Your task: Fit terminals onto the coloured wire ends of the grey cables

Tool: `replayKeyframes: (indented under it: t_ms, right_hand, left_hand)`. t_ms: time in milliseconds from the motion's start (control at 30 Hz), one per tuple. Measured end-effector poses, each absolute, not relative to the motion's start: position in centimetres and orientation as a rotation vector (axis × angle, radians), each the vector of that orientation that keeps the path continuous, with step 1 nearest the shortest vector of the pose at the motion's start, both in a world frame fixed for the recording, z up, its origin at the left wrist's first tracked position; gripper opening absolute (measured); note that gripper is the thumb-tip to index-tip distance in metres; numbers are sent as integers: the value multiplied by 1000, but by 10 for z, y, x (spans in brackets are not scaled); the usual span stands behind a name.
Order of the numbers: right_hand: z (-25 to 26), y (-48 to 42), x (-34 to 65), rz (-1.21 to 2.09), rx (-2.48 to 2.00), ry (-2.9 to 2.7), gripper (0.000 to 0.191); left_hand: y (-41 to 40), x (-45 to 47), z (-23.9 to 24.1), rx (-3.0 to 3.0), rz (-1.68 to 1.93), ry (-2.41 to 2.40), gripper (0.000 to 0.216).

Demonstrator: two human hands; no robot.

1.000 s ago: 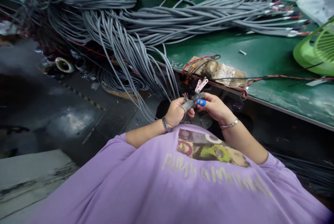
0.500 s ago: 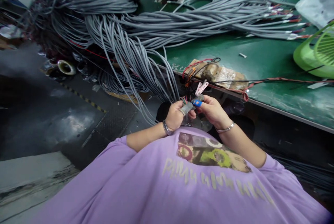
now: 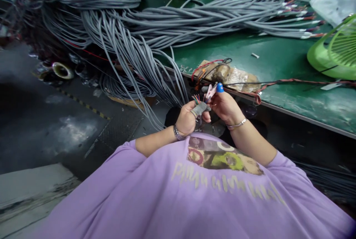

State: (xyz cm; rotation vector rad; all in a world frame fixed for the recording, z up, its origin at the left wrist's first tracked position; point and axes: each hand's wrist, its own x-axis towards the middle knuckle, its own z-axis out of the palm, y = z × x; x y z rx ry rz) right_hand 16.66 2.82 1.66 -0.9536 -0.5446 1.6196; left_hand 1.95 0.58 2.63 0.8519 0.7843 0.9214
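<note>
My left hand (image 3: 187, 117) is closed round the end of a grey cable (image 3: 167, 89), with grey tape on its fingertip. Thin coloured wires (image 3: 196, 99) fan out of the cable end just above that hand. My right hand (image 3: 224, 105) sits beside it, fingers pinched near a pink clip (image 3: 211, 91) at the bench edge; a blue finger cot (image 3: 220, 88) covers one raised finger. I cannot make out exactly what the right fingers pinch. Both hands are in front of my chest, below the edge of the green bench (image 3: 278, 61).
A big bundle of grey cables (image 3: 133, 20) drapes from the bench down to the floor on the left. More cables with stripped ends (image 3: 278, 5) lie across the bench. A green fan (image 3: 333, 51) stands at the right; a taped brown pad (image 3: 233, 75) with red and black wires lies at the edge.
My right hand has risen from beside the left hand towards the pink clip, and the blue-capped finger now points upward. The left hand keeps hold of the cable end.
</note>
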Motion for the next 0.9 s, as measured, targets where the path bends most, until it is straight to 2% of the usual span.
replayKeyframes:
  t_ms: [333, 900]
  right_hand:
    - [16, 31, 159, 1539, -936, -440, 49]
    - [23, 25, 166, 1675, -974, -547, 67]
  left_hand:
    - [8, 21, 21, 882, 830, 814, 48]
    - [0, 12, 14, 979, 922, 778, 42]
